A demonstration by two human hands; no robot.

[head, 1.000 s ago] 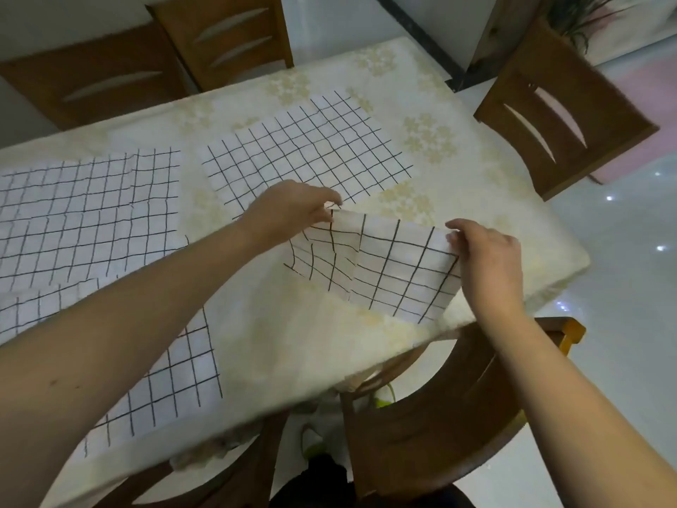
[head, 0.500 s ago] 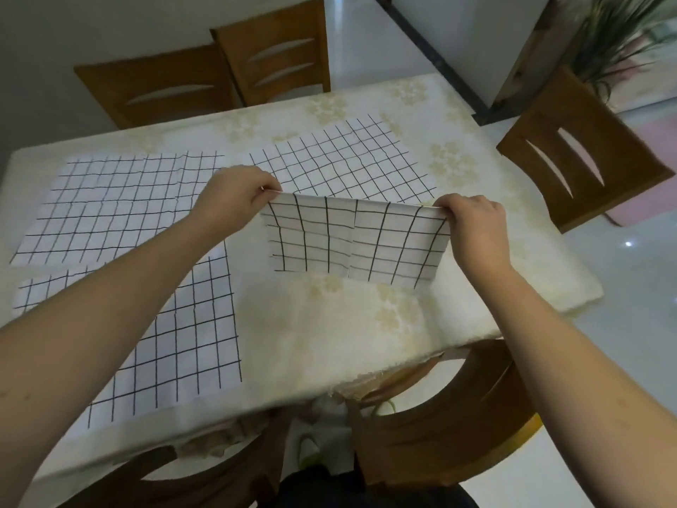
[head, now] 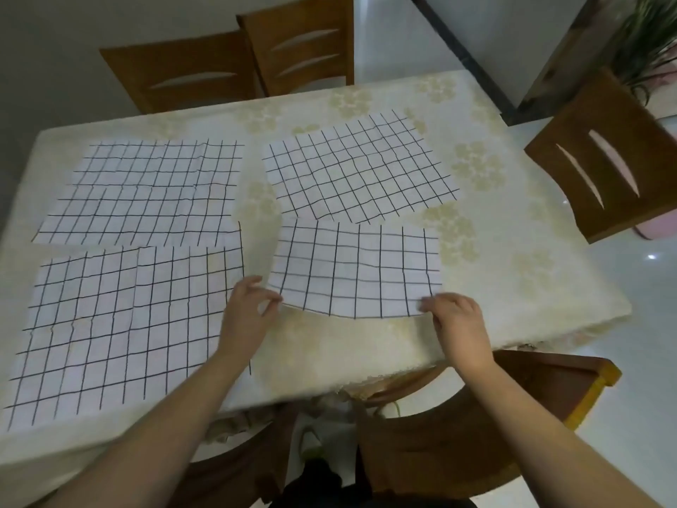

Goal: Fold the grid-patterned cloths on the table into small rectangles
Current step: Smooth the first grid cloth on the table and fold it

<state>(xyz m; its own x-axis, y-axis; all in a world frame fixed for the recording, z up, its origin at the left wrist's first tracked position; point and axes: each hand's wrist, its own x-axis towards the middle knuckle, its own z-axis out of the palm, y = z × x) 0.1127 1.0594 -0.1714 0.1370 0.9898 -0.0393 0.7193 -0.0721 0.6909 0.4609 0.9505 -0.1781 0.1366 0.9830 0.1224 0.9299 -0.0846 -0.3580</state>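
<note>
A white cloth with a black grid [head: 357, 269], folded to a wide rectangle, lies on the table's near right part. My left hand [head: 249, 313] pinches its near left corner. My right hand [head: 456, 320] pinches its near right corner, and the near edge between them sags slightly off the table. Three more grid cloths lie flat and unfolded: one at the far right [head: 359, 172], one at the far left [head: 146, 192], one at the near left [head: 121, 324].
The table [head: 513, 287] wears a cream flowered tablecloth. Wooden chairs stand at the far side [head: 293, 45], at the right [head: 604, 159] and at the near edge under my arms [head: 458, 427]. A potted plant [head: 644, 34] stands at the far right.
The folded cloth was held up off the table by its top corners; now it lies laid down flat, with both hands at its near corners. The camera view has also pulled back and tilted up.
</note>
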